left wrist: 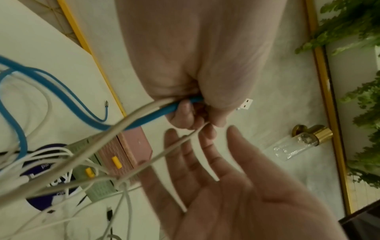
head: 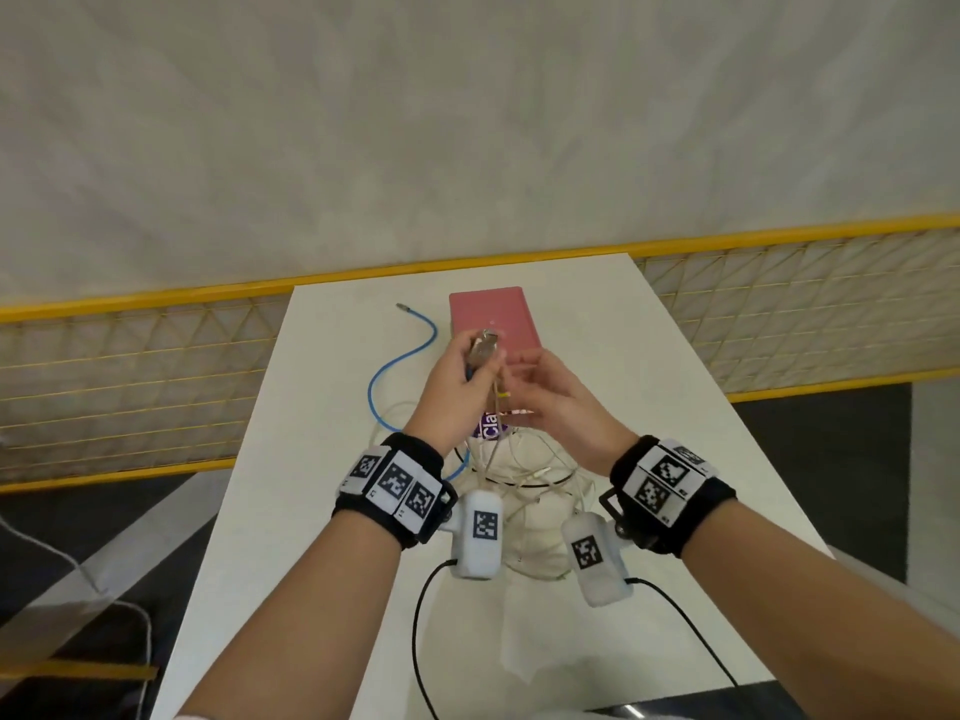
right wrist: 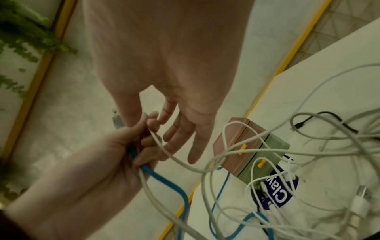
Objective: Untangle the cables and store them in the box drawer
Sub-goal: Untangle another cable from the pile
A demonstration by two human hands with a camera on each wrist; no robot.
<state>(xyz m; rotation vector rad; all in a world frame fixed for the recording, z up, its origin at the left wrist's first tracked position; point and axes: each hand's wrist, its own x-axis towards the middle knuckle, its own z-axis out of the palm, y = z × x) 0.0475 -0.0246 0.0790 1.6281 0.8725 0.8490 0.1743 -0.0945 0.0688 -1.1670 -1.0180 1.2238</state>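
Observation:
My left hand (head: 460, 387) is raised over the table and grips a bundle of cable ends, a blue cable (left wrist: 144, 118) and pale white ones, with metal plugs sticking out above its fist. My right hand (head: 553, 402) is beside it, its fingers (left wrist: 205, 154) straight against a thin white cable that leads to the left hand's fingertips. The cables hang down into a white tangle (head: 524, 475) on the table. The blue cable (head: 371, 392) loops away to the left. The box (head: 491, 319), pink on top with a green drawer (right wrist: 273, 146) and yellow handles, stands just beyond the hands.
A round purple disc (head: 491, 426) with white letters lies under the tangle. The white table (head: 675, 407) is narrow, with its edges close on both sides. A yellow mesh railing (head: 156, 298) runs behind it. Black leads from the wrist cameras trail over the near edge.

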